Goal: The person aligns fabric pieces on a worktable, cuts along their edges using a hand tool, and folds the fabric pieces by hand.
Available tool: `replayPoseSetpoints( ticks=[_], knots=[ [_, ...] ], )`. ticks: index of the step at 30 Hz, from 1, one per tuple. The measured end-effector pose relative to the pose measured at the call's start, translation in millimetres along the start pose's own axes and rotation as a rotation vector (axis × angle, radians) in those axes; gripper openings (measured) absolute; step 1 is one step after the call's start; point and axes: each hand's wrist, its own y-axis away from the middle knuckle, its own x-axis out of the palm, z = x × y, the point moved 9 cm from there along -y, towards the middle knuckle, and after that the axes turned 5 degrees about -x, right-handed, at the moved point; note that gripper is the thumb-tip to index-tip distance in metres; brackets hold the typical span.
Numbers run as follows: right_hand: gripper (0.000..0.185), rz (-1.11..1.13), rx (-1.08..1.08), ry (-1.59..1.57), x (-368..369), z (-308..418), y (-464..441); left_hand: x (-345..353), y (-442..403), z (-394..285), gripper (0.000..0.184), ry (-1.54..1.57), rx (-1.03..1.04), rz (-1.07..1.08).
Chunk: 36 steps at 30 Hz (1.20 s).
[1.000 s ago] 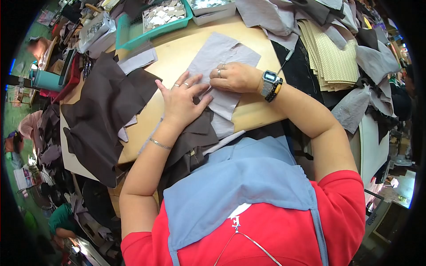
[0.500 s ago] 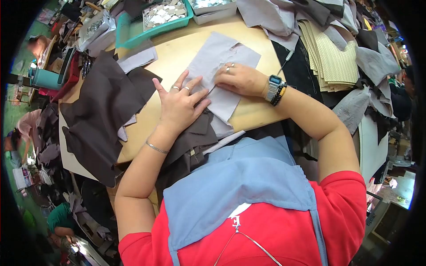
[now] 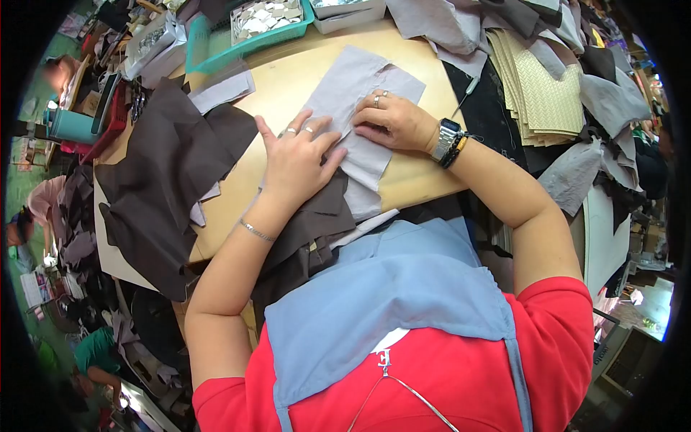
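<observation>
A pale grey piece of fabric (image 3: 344,72), with a crease and a rough patch along its middle, lies across the wooden tabletop (image 3: 277,86). My left hand (image 3: 299,155) rests on its left side with fingers spread. On its right side my right hand (image 3: 392,122) has its fingers curled together, the tips pinching the cloth at the crease; the thumb is mostly hidden. Beneath my left wrist, dark brown fabric pieces (image 3: 317,219) hang over the table's front edge. Another large dark brown piece (image 3: 162,173) is draped to the left.
At the back stand a teal basket (image 3: 209,61) with small white pieces in it and a white box (image 3: 349,18). A stack of cream textured sheets (image 3: 536,93) lies at right, near a thin-shafted tool (image 3: 469,90). Grey scraps (image 3: 439,25) pile up behind.
My right hand has rolled slightly and shifted a little right, its fingers more curled. My left hand has moved slightly right and down, still spread on the fabric.
</observation>
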Motion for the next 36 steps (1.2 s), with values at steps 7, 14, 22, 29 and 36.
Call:
replayPoseSetpoints(
  ticks=[7,14,22,29,36],
  knots=[
    [0.013,0.015,-0.012,0.063,-0.5,3.7,1.6,17.5,-33.3,-17.3,0.008,-0.126,0.057,0.023],
    [0.015,-0.008,0.042,0.033,0.3,0.3,7.7,38.6,-32.3,19.0,0.011,0.160,-0.230,0.059],
    [0.017,-0.012,0.171,-0.031,-2.1,-14.2,3.6,9.8,-10.4,1.1,0.015,0.143,-0.117,0.045],
    [0.017,0.083,-0.080,0.145,5.7,-5.4,-1.1,1.9,3.5,0.4,0.012,0.106,-0.093,0.012],
    [0.015,0.115,-0.292,0.222,5.2,6.3,-7.9,-3.0,5.5,-6.7,0.012,0.006,-0.055,-0.058]
  ],
)
